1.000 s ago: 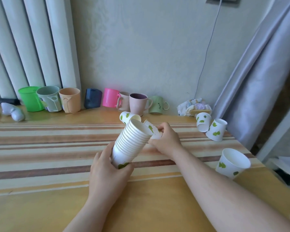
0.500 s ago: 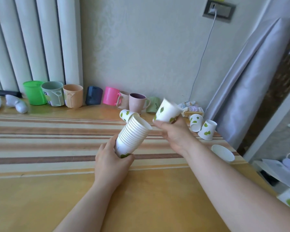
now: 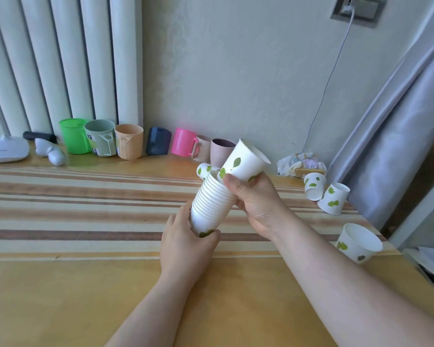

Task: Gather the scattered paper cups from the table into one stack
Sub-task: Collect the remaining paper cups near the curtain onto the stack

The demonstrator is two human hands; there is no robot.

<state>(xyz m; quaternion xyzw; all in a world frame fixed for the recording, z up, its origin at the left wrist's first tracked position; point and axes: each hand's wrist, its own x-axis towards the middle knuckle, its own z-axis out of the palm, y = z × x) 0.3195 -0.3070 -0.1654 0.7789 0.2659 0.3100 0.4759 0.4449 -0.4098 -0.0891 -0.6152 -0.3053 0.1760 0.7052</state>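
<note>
While hands grip cups, mugs (image 3: pixel 129 141) line the wall

Both forearms are bare and reach forward from the bottom of the view. The left hand (image 3: pixel 186 242) is lower and nearer, with its fingers curled closed around the bottom of the stack of cups (image 3: pixel 212 202). The right hand (image 3: pixel 257 200) is higher and just beside it, with thumb and fingers closed on the base of a single cup (image 3: pixel 244 160), which is tilted.
</note>
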